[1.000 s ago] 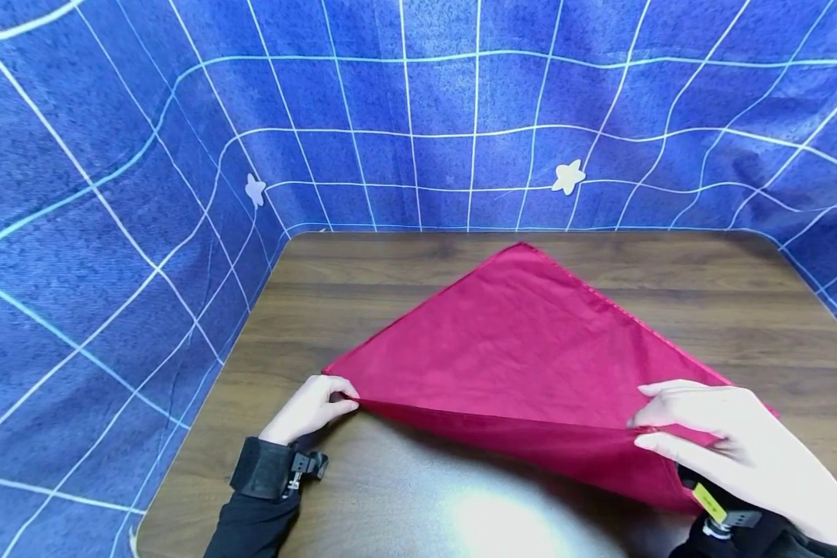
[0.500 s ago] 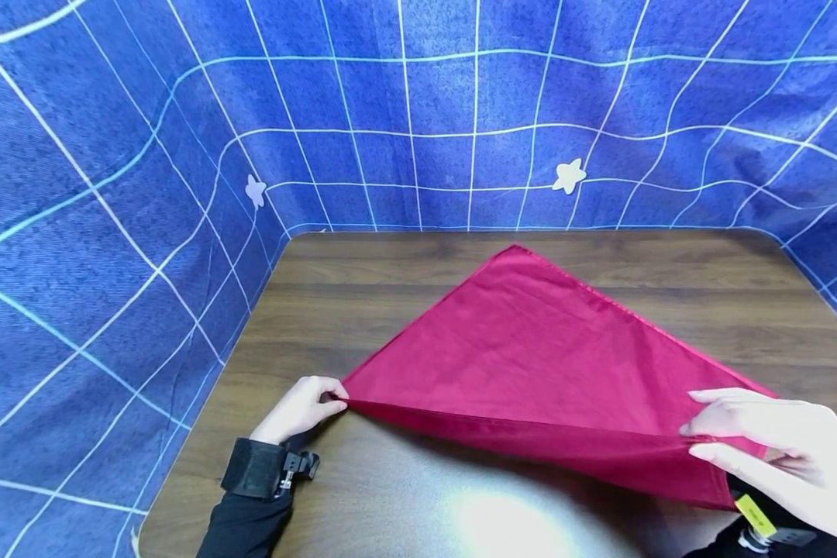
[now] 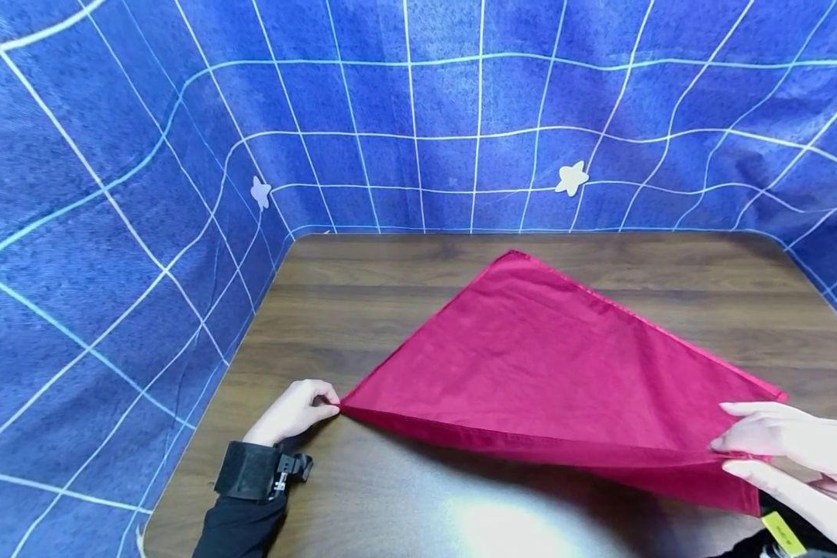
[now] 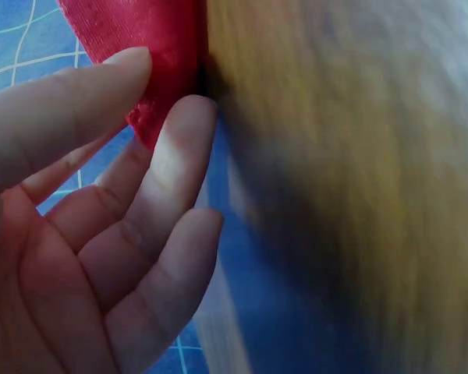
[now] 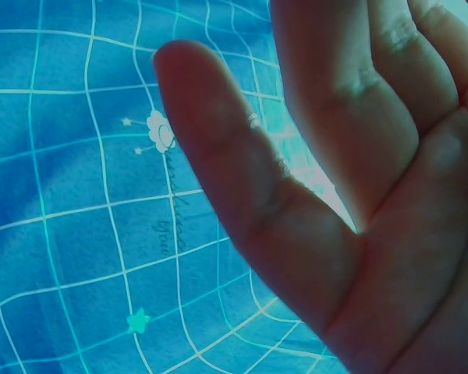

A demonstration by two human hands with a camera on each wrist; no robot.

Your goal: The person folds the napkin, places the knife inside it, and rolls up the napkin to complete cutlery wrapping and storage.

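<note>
A dark red cloth, folded into a rough triangle, spreads over the wooden table with its peak at the back. In the head view my left hand pinches its left corner between thumb and fingertips. The left wrist view has the red corner between thumb and forefinger, other fingers loosely bent. On the right side my right hand pinches the near edge of the cloth with thumb and forefinger. That near edge runs slightly raised between both hands, and a darker layer hangs below it. In the right wrist view the thumb shows, but no cloth.
The brown wooden table has rounded back corners, and bright glare lies near its front. A blue curtain with white grid lines and small stars stands behind it and along the left. Black cuffs with small cameras sit on the wrists.
My right hand has moved right and toward the front edge, drawing the cloth with it. My left hand has shifted slightly left. The cloth's peak has slid a little left and nearer.
</note>
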